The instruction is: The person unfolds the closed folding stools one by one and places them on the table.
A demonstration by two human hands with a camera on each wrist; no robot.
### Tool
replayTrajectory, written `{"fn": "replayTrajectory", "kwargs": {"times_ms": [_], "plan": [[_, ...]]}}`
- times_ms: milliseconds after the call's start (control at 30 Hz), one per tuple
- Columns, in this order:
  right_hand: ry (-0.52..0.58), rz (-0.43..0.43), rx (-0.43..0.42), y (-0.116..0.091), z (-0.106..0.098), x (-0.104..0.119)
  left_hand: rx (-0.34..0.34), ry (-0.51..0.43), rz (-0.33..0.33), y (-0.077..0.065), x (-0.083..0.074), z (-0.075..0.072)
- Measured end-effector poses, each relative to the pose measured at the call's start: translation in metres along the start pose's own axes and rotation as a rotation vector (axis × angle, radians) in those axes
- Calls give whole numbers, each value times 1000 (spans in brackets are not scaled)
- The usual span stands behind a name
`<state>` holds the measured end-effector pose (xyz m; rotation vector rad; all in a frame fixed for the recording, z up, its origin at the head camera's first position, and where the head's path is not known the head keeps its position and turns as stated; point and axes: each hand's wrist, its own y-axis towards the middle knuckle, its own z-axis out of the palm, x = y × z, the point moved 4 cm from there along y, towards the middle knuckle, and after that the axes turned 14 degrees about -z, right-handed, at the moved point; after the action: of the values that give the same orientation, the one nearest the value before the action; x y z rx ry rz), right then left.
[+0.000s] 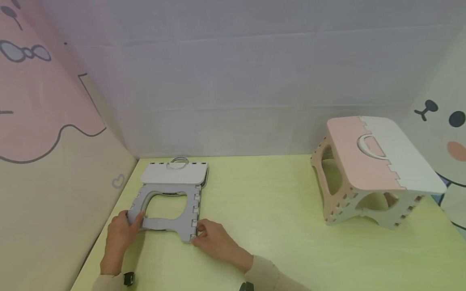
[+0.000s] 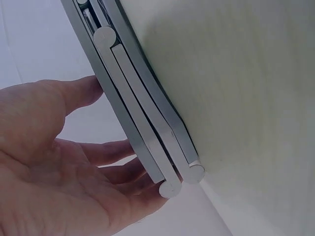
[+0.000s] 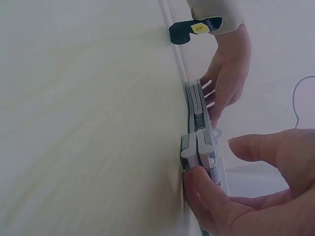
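A grey-and-white folding stool (image 1: 165, 223), folded flat, lies at the left of the table with its white top (image 1: 174, 173) toward the back wall. My left hand (image 1: 121, 230) grips its front left leg; in the left wrist view the thumb (image 2: 83, 93) presses one face and the fingers (image 2: 115, 152) lie behind the edge. My right hand (image 1: 214, 240) holds the front right corner, its fingers (image 3: 199, 184) curled at the edge of the stacked leg panels (image 3: 197, 147). The right thumb (image 3: 253, 147) stands a little off the panels in the right wrist view.
An unfolded pink-and-white folding stool (image 1: 364, 157) stands upright at the right of the light green table (image 1: 262, 226). Behind is a pale wall (image 1: 236, 81); cartoon-printed panels (image 1: 65, 173) border the left and right. A black strap (image 1: 128, 279) is on the left wrist.
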<state>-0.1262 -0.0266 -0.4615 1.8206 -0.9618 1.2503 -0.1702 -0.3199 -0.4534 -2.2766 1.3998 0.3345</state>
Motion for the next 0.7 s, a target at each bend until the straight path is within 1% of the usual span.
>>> {"fn": "replayTrajectory", "kwargs": {"times_ms": [100,267,533,700], "plan": [[8,13,-2,1,0,-1,1,-2,-6,-3,-2,-1],[16,22,-1,3,-1,1,-10,-6,2,-5,-4,-2],[14,50,10,5,0,3,-12,2,6,-6,-3,-2],[16,48,20,5,2,6,-24,11,22,-7,-5,-3]]}}
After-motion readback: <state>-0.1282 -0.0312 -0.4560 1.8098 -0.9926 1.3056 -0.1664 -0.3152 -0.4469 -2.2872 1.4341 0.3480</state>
